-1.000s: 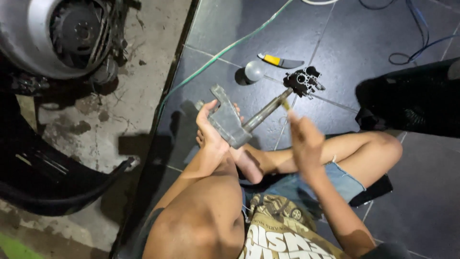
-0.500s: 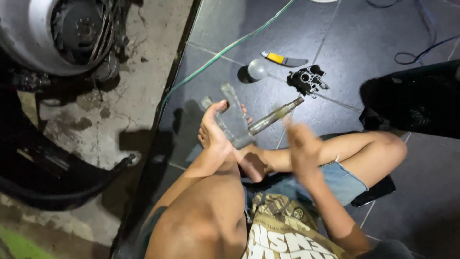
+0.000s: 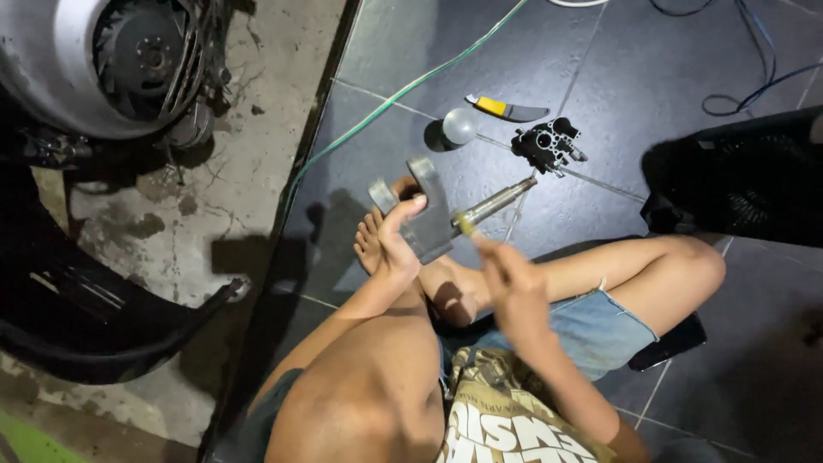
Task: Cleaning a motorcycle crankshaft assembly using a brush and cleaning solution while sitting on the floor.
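Here we are at the centre of the frame, with our left hand (image 3: 396,242) wrapped around a grey metal forked bracket with a long steel shaft (image 3: 433,219), thumb and fingers clamped on the blocky body while the shaft juts toward the upper right. It reads to us as a solid, rigid piece, probably heavy for its size, with bare metal that could be slick if oily; the squared body looks like the surest place to grip, since the round shaft would likely turn in the palm. Our right hand (image 3: 507,279) sits just below and right of it, blurred, so we cannot tell whether its fingers are together or apart, though something small and yellowish (image 3: 464,223) shows at its tip, touching or just beside the shaft. Above, on the dark tiled floor (image 3: 634,51), lie a black cast carburettor-like part (image 3: 546,144), a yellow-handled knife (image 3: 506,109) and a pale round dome-shaped object (image 3: 459,127), all well apart from our hands. The far prong of the bracket is partly hidden by our thumb, and the machine with the fan housing (image 3: 103,60) at upper left is cut off by the frame.
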